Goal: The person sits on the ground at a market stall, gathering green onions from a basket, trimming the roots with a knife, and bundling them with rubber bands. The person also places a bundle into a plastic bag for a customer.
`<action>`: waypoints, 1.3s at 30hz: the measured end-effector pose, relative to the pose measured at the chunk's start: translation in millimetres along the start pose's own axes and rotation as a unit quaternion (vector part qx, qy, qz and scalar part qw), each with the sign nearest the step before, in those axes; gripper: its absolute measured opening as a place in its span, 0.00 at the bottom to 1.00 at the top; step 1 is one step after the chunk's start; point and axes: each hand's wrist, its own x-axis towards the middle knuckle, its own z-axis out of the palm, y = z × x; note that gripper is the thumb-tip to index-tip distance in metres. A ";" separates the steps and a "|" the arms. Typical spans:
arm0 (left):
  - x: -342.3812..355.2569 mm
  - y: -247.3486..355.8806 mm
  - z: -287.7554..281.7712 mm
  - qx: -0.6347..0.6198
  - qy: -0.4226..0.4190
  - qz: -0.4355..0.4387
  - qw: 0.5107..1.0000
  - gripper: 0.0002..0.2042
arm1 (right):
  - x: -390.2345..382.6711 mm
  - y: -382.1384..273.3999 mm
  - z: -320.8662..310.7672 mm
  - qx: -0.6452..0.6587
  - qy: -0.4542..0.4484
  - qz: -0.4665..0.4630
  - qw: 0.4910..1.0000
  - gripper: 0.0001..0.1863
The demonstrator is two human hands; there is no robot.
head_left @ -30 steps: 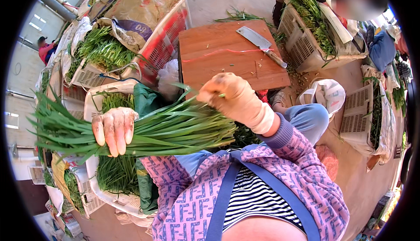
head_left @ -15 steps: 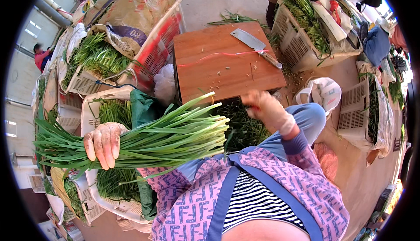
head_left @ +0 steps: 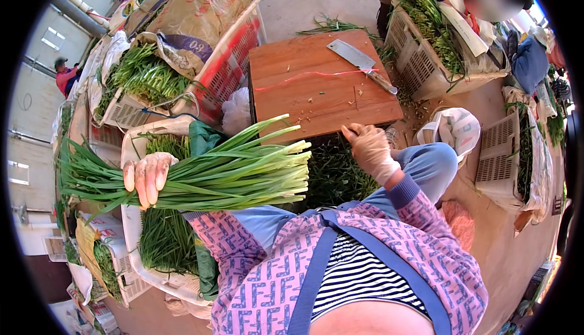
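Observation:
My left hand [head_left: 149, 179] is closed around a thick bunch of long green chives [head_left: 234, 180], held level above my lap. Their leafy tips point left and the pale cut ends point right. My right hand [head_left: 370, 151], in a thin glove, is closed with its fingers curled near the front edge of a wooden board [head_left: 292, 107]. Whether anything is pinched in it is hidden. A cleaver [head_left: 353, 55] lies on the board at its far right, beside a thin red string [head_left: 304, 75].
A white crate [head_left: 173, 283] of chives with green cloth stands at my left. Fuller crates of greens stand far left [head_left: 243, 31], far right [head_left: 413, 49] and right [head_left: 496, 152]. A white bag [head_left: 456, 129] sits beyond my right knee. Loose leaves [head_left: 340, 180] lie below the board.
My right hand, blurred before, is now steadier and a little higher, with its fingers curled. The bunch of chives in my left hand has risen slightly. The view has shifted a little.

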 end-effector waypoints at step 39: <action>15.9 -91.0 35.8 0.060 0.524 0.158 0.835 0.23 | 25.9 -66.9 -120.0 0.235 0.266 -0.226 0.907 0.23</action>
